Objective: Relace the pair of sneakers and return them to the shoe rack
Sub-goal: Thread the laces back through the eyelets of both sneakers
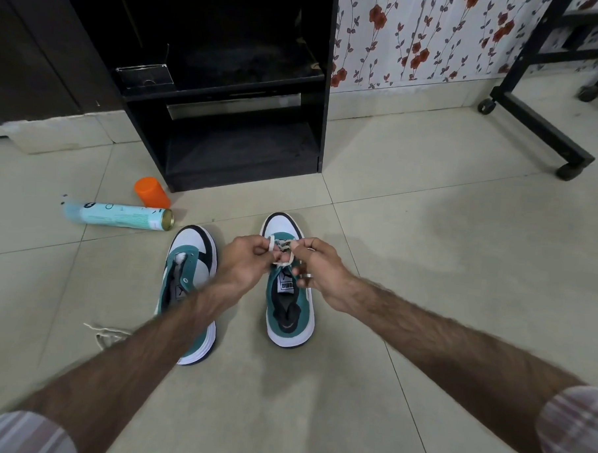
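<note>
Two green and white sneakers stand side by side on the tiled floor, toes pointing away from me. The right sneaker point(288, 315) has a white lace point(280, 250) threaded over its tongue. My left hand point(244, 263) pinches one loop of that lace, and my right hand point(318, 270) pinches the other end just across from it. The left sneaker point(191, 276) has bare eyelets and no lace in it. A loose white lace point(106, 334) lies on the floor by its heel, partly hidden behind my left forearm. The black shoe rack point(233, 120) stands just beyond the sneakers.
A light blue spray can point(120, 215) lies on its side left of the sneakers, with an orange cap point(151, 192) beside it. A black wheeled frame point(541, 127) stands at the right. Floral wallpaper covers the wall behind.
</note>
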